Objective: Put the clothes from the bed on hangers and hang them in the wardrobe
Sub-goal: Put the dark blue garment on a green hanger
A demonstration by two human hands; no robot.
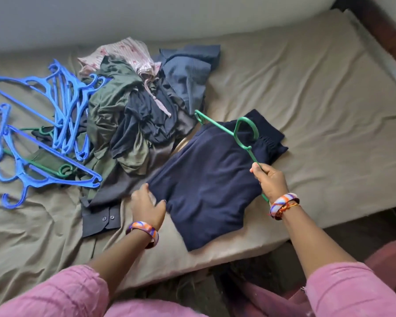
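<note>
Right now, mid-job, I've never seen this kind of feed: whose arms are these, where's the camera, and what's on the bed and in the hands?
There is no machine here: the arms belong to a person in pink sleeves, filmed by one camera on their head looking down at the bed. The right hand grips a green hanger held over a folded navy garment. The left hand rests on that garment's left edge; I can't tell whether it pinches the cloth. Behind lies a pile of clothes in green, dark and pink. To the left is a heap of blue hangers with a few green ones mixed in.
</note>
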